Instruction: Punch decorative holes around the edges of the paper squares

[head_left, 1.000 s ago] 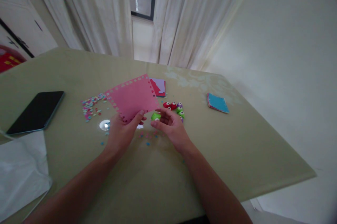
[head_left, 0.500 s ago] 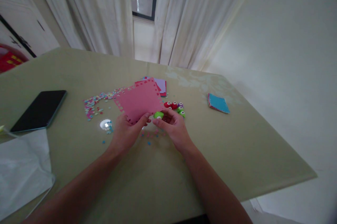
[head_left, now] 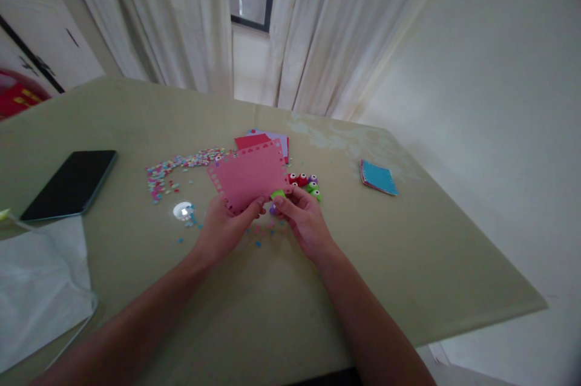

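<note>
My left hand (head_left: pixel 231 216) is closed on the lower left edge of a pink paper card (head_left: pixel 254 177), which is tilted up and has small shapes cut along its edges. In my right hand (head_left: pixel 302 210) is a small green craft punch (head_left: pixel 277 194), pinched at the card's lower right edge; my fingers partly hide it. Just beyond that hand sit several small punches with round eyes, in red (head_left: pixel 302 179), purple and green (head_left: pixel 314 193). Loose paper bits (head_left: pixel 258 244) lie on the table beneath the card.
Red and lilac paper sheets (head_left: pixel 284 141) lie behind the card. A heap of confetti (head_left: pixel 158 183) and a shiny round piece (head_left: pixel 183 210) are to the left, with a dark tablet (head_left: pixel 70 183) and white mask (head_left: pixel 43 295) farther out. At right is a stack of blue-topped cards (head_left: pixel 379 177).
The pink card has tilted and come down slightly, uncovering more of the red sheet behind. The green punch has turned in my right hand, and its white eye no longer shows.
</note>
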The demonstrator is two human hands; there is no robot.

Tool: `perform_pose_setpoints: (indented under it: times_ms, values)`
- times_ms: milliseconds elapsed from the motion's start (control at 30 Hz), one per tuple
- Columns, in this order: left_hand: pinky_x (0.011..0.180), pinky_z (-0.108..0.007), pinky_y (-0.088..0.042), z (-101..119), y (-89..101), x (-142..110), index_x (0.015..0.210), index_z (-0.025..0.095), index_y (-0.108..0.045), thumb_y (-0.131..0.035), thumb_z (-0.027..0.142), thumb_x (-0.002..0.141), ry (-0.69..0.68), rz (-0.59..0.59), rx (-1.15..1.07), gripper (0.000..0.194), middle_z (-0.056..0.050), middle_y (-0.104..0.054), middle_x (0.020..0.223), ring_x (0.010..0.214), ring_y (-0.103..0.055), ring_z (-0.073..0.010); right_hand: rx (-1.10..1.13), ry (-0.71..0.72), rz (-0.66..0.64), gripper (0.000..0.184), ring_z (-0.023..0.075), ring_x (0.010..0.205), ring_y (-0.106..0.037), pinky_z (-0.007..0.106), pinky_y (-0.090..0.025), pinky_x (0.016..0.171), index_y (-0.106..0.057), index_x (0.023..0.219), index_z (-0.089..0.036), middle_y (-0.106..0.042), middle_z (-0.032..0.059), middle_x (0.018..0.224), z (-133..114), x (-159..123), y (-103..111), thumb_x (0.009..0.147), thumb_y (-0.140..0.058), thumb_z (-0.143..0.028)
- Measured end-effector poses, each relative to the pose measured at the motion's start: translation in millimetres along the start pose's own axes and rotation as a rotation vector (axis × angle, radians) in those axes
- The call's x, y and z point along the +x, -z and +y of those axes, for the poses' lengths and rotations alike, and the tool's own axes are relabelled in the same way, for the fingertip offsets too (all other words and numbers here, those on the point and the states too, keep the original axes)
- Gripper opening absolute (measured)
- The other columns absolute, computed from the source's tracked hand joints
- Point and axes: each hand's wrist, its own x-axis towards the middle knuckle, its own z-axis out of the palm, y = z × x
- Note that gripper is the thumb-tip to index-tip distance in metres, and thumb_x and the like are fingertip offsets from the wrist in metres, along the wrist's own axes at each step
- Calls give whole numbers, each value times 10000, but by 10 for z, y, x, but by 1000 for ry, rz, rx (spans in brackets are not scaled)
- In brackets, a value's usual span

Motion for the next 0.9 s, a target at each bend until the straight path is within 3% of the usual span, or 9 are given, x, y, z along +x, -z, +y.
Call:
perform_pose_setpoints:
  times_ms: [900]
  values:
    - [529, -309, -588, -16, -4, 3, 909, 167, -832, -771, 411, 802, -18, -74, -1, 274, -76, -811, 769, 627, -731, -245, -38, -10, 35, 454, 100, 563, -395, 240, -339, 521, -724, 832, -199, -519, -52, 666, 72, 3, -27, 726, -922, -593]
